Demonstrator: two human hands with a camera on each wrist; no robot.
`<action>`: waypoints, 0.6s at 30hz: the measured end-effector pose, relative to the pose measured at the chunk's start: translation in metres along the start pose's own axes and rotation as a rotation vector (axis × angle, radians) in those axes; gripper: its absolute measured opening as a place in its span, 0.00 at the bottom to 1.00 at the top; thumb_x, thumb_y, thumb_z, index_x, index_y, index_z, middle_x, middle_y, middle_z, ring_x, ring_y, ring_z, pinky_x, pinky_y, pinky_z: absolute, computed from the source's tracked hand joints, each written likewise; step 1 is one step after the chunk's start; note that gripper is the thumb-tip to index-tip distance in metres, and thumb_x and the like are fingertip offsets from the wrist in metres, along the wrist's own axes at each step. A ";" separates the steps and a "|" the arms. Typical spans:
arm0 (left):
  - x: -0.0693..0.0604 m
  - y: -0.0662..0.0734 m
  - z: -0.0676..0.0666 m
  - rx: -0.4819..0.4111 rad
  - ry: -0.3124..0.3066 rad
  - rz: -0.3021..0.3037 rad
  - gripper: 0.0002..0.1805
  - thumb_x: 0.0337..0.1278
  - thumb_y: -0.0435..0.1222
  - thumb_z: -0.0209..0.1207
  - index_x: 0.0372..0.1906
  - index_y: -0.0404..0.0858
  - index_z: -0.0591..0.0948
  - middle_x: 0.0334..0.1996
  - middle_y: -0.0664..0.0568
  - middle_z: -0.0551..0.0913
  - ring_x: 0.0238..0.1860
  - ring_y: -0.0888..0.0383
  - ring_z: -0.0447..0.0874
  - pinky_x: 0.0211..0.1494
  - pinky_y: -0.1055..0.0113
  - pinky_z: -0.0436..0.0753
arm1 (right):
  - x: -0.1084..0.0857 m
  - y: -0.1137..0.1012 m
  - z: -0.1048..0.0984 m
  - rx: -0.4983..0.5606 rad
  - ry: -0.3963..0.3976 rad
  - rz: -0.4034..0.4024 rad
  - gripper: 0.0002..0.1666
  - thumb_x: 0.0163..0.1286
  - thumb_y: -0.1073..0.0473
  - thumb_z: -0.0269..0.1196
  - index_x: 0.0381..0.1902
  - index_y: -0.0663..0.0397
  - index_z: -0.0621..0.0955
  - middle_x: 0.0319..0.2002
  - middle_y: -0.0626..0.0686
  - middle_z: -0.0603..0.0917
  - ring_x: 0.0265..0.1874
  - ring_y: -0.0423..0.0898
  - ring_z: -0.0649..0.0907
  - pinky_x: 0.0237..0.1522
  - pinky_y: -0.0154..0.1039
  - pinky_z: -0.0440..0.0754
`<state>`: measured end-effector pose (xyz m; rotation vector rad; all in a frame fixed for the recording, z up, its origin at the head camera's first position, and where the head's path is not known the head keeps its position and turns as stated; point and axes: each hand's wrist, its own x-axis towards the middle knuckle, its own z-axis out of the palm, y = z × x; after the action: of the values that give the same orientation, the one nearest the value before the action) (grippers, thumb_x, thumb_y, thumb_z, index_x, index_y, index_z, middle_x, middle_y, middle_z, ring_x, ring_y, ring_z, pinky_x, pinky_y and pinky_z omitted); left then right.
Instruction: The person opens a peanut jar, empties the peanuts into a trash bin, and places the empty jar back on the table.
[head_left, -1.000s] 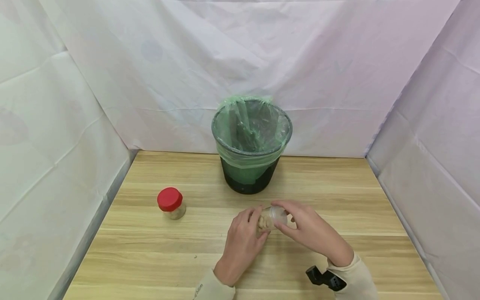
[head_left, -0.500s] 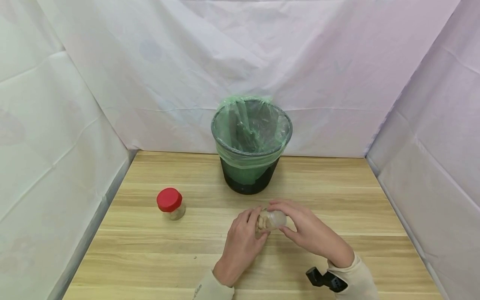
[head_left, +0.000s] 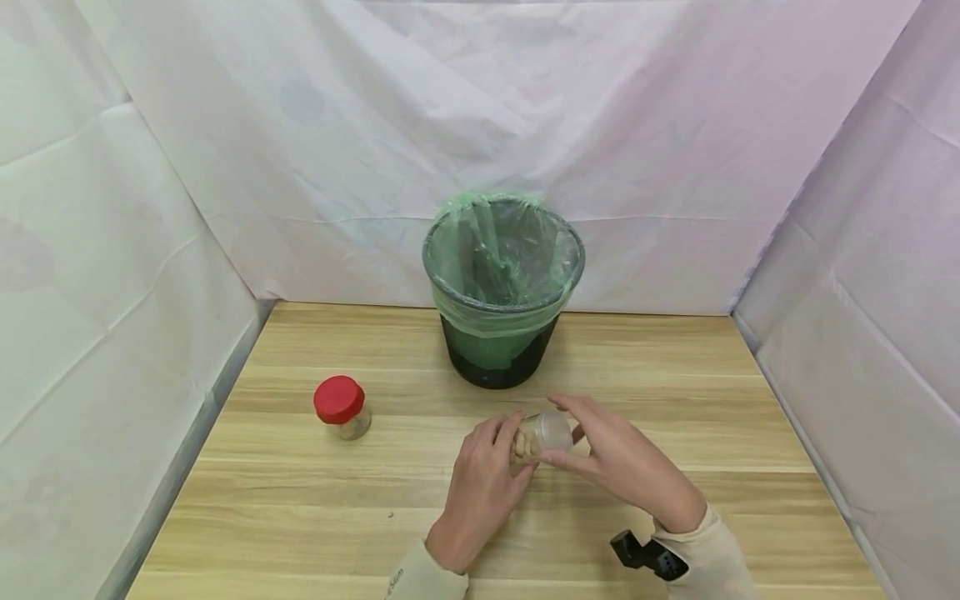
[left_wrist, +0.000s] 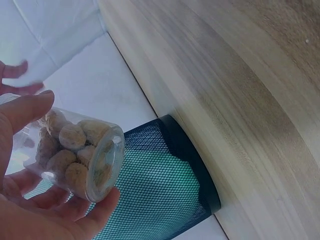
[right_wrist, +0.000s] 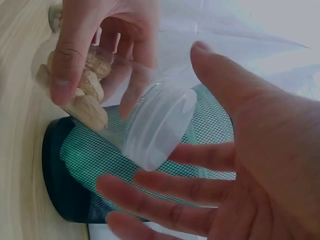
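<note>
A clear plastic jar point(left_wrist: 80, 145) with unshelled peanuts point(right_wrist: 90, 112) inside lies tilted in my left hand point(head_left: 480, 483). In the left wrist view its thumb presses one side while the fingers curl round the other, near the base. A translucent whitish screw lid point(right_wrist: 160, 125) sits on the jar's end that faces right. Around this lid my right hand point(head_left: 622, 458) is spread: the right wrist view shows the thumb standing off it and nearly straight fingers just below. Whether one fingertip touches the lid I cannot tell.
On the wooden table point(head_left: 315, 517), a small red-lidded jar point(head_left: 340, 402) stands to the left. A black mesh bin point(head_left: 495, 367) with a green liner bag point(head_left: 498, 321) is at the back, beyond my hands. White cloth walls point(head_left: 375, 150) enclose the back and sides.
Half a second ago my right fingers and thumb were closer round the lid; now they are spread away from it. My left hand keeps its grip on the jar with little movement.
</note>
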<state>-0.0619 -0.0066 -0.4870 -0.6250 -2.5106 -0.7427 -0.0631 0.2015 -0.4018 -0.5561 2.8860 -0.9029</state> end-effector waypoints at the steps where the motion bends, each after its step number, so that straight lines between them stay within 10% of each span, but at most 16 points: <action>1: 0.000 0.000 0.000 0.001 0.003 0.001 0.42 0.39 0.41 0.89 0.65 0.40 0.83 0.53 0.48 0.88 0.52 0.51 0.89 0.57 0.56 0.90 | 0.000 0.000 0.000 0.018 -0.011 0.019 0.40 0.74 0.38 0.71 0.74 0.53 0.77 0.65 0.54 0.85 0.43 0.39 0.87 0.41 0.37 0.87; 18: 0.000 0.000 0.001 -0.018 0.007 0.003 0.42 0.39 0.41 0.89 0.65 0.40 0.83 0.54 0.48 0.87 0.52 0.50 0.89 0.58 0.56 0.90 | -0.001 0.004 -0.002 -0.020 0.084 -0.259 0.34 0.63 0.69 0.78 0.67 0.55 0.82 0.61 0.52 0.88 0.57 0.49 0.88 0.56 0.49 0.90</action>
<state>-0.0617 -0.0063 -0.4875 -0.6307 -2.4984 -0.7664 -0.0634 0.2060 -0.4029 -0.9332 2.9463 -0.9490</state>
